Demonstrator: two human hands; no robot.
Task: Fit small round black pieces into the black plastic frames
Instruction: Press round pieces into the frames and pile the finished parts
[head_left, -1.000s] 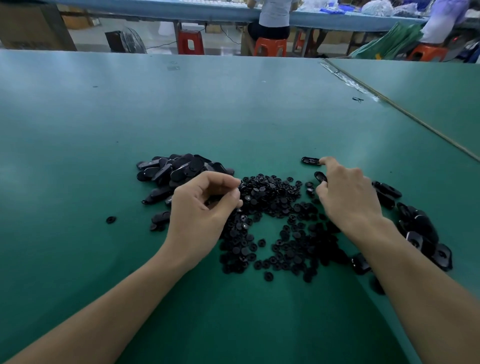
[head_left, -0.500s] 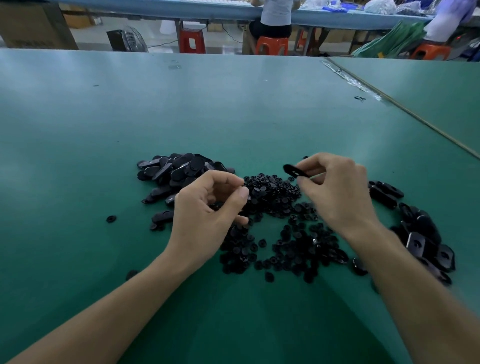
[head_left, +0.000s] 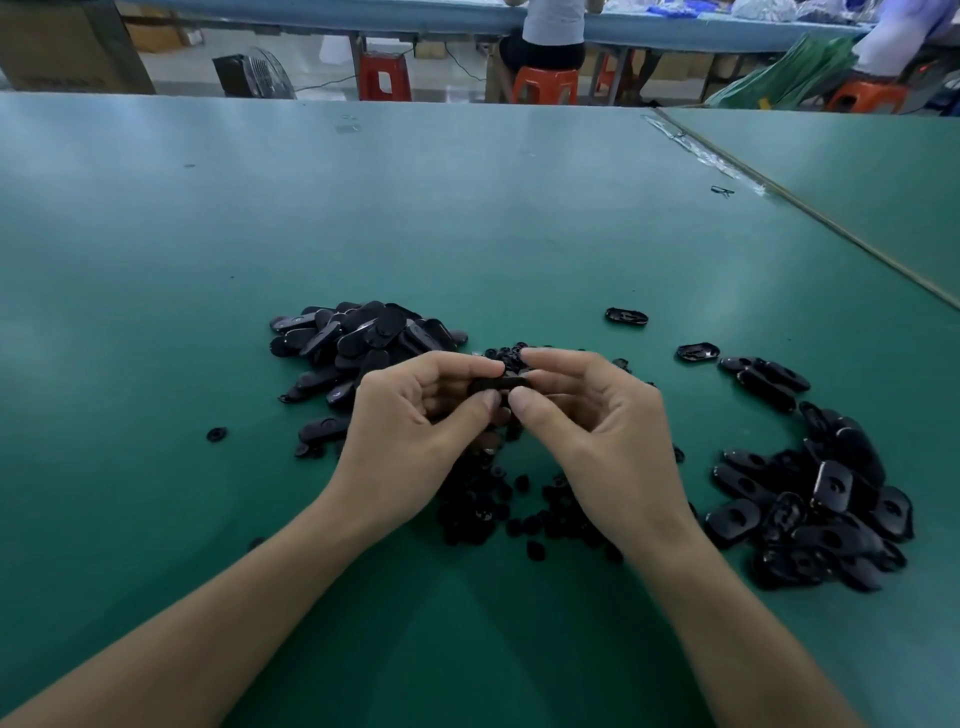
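Observation:
My left hand (head_left: 415, 431) and my right hand (head_left: 597, 431) meet above the middle of the table and pinch one black plastic frame (head_left: 498, 385) between thumbs and forefingers. Whether a round piece sits in it is hidden by the fingers. Under the hands lies a spread of small round black pieces (head_left: 498, 509). A pile of black frames (head_left: 358, 338) lies at the left, and another pile of frames (head_left: 810, 504) lies at the right.
The green table (head_left: 467, 223) stretches far ahead. Two single frames (head_left: 626, 316) (head_left: 697, 352) lie beyond the right hand. One stray round piece (head_left: 216, 434) lies at the left. A seam (head_left: 810, 218) joins a second table at the right; stools and seated people are behind.
My right hand picked up a frame from the table and carried it left to my left hand. Both hands now hold it together over the round pieces.

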